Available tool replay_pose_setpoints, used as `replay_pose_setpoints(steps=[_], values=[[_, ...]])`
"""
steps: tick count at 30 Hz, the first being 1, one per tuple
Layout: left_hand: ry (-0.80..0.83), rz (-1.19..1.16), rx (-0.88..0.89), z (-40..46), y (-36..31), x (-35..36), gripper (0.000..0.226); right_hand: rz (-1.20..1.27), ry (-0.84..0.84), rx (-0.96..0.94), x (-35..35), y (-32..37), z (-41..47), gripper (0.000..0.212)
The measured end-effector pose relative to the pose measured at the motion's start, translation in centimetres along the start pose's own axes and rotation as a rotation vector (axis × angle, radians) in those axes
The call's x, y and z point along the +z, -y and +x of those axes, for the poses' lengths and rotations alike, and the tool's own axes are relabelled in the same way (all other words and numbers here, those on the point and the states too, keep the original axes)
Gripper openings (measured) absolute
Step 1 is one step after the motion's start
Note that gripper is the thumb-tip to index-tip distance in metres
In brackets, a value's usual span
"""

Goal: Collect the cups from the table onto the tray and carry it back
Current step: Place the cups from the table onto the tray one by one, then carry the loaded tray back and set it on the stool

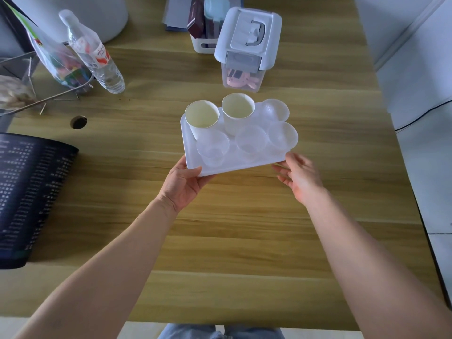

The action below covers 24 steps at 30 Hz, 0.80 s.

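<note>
Six cups, two paper, four clear plastic, fill a white tray; left hand pinches its corner, right hand spread beside it.

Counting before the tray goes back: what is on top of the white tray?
On the tray: two white paper cups at the back and four clear plastic cups. All look empty. The tray floor beneath them is hidden.

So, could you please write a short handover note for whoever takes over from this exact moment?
Left hand: gripping the near-left corner of the white tray.
Right hand: open, at the tray's near-right corner, not clearly gripping.
On the tray: two paper cups at the back left, four clear plastic cups beside and in front.
Done: no loose cups visible on the table.
Left: secure the right-hand grip, lift level and carry the tray back.
</note>
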State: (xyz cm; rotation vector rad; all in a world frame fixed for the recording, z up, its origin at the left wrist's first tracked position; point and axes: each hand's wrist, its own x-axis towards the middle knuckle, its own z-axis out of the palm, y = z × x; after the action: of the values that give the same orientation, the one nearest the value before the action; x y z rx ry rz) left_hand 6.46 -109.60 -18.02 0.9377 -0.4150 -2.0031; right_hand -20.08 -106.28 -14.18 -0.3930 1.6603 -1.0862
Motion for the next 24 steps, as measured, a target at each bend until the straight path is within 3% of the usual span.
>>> replay_pose_setpoints(steps=[17,24], values=[[0.100,0.090,-0.052,-1.3,-1.2,0.8,0.057,0.126,-0.086,-0.101,-0.9,-1.0,-3.5,0.020],[0.220,0.146,-0.124,-1.9,-1.5,1.8,0.060,0.232,-0.215,-0.120,-1.9,-2.0,-7.2,0.024]])
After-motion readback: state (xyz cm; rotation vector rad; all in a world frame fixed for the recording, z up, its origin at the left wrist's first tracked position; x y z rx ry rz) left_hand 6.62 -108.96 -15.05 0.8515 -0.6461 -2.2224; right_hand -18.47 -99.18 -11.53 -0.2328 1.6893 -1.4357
